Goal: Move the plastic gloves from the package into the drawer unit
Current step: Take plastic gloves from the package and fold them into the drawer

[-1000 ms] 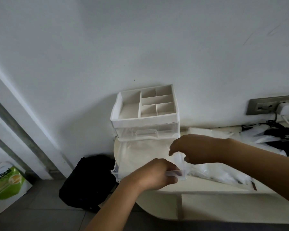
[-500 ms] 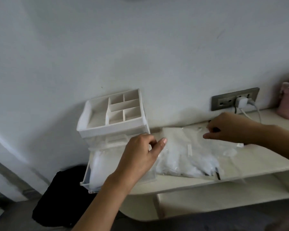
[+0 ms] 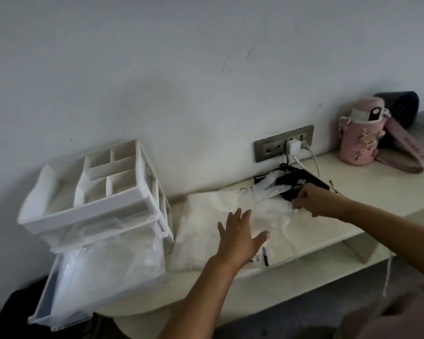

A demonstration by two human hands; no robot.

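A white drawer unit [image 3: 88, 192] with a divided top tray stands at the left end of the cream shelf [image 3: 382, 192]. Its clear lower drawer [image 3: 49, 299] is pulled out and holds a heap of translucent plastic gloves [image 3: 108, 270]. To its right lies the flat clear package [image 3: 206, 226] of gloves. My left hand [image 3: 240, 238] hovers over the package's front half with fingers spread. My right hand [image 3: 313, 199] pinches the package's far right end.
A black pouch [image 3: 301, 182] lies beside my right hand under a wall socket [image 3: 284, 143] with a white charger and cables. A pink bottle [image 3: 357, 138] with a strap stands at the far right. A black bag [image 3: 8, 311] sits on the floor below the drawer.
My left hand left the drawer's front and moved right over the package, fingers now spread. My right hand stays at the package's far end. The view swung rightwards.
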